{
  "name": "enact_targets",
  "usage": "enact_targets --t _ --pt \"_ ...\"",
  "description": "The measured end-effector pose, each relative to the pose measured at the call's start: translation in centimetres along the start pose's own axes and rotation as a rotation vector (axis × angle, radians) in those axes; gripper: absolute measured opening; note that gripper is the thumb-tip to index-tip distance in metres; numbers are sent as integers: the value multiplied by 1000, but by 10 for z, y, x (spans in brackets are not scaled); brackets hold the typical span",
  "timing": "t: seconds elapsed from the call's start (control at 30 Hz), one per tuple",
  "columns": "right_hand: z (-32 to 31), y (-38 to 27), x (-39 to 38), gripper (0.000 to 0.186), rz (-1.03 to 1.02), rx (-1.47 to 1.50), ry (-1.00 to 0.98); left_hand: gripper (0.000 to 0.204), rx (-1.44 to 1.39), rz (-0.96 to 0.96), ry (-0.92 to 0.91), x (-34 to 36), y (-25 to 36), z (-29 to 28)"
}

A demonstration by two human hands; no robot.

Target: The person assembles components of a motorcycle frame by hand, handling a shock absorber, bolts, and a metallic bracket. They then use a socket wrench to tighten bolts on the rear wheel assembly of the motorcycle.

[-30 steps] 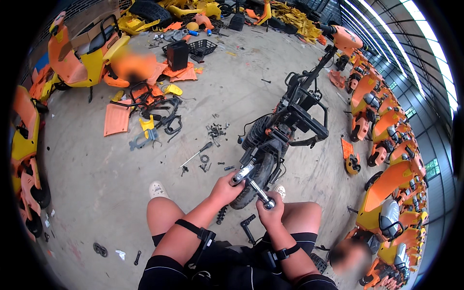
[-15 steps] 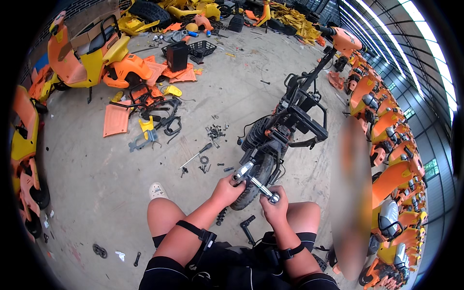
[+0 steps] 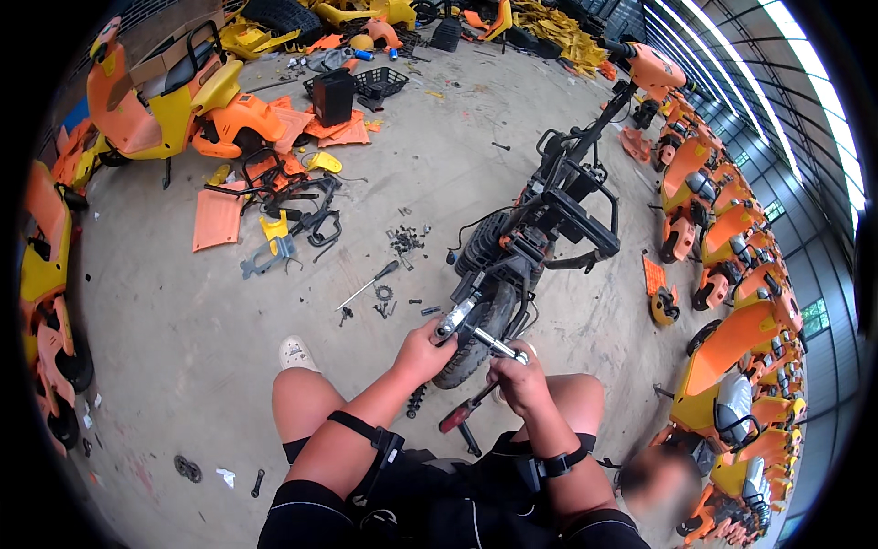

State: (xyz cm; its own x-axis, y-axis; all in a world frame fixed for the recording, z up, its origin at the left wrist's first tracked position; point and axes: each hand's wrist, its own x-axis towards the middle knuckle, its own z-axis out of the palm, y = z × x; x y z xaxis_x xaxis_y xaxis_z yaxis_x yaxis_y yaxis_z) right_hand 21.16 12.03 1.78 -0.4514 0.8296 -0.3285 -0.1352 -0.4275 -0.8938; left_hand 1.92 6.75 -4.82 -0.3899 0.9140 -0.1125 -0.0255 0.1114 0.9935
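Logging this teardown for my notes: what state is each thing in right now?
Scooter frame: stripped, panels off.
Rear wheel: mounted.
Left hand: on the silver axle part.
Right hand: gripping a wrench handle.
Screwdriver: lying on floor.

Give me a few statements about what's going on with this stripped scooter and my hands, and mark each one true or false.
1. Both hands are at the rear wheel of the stripped scooter. True.
2. The right hand holds a metal wrench. True.
3. The left hand rests on the floor. False: it is up at the wheel hub.
4. A screwdriver lies on the floor left of the scooter. True.
5. The scooter has all its orange panels on. False: its black frame is bare.
6. The black crate sits between the knees. False: it stands far off.
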Motion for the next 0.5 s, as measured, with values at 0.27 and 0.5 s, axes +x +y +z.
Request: enact_targets --t 0.27,0.5 --pt "-3 12 0 24 -838 -1091 130 37 11 9 -4 -2 -14 0" --pt "2 37 -10 26 -524 -717 196 39 101 55 8 5 -7 -2"
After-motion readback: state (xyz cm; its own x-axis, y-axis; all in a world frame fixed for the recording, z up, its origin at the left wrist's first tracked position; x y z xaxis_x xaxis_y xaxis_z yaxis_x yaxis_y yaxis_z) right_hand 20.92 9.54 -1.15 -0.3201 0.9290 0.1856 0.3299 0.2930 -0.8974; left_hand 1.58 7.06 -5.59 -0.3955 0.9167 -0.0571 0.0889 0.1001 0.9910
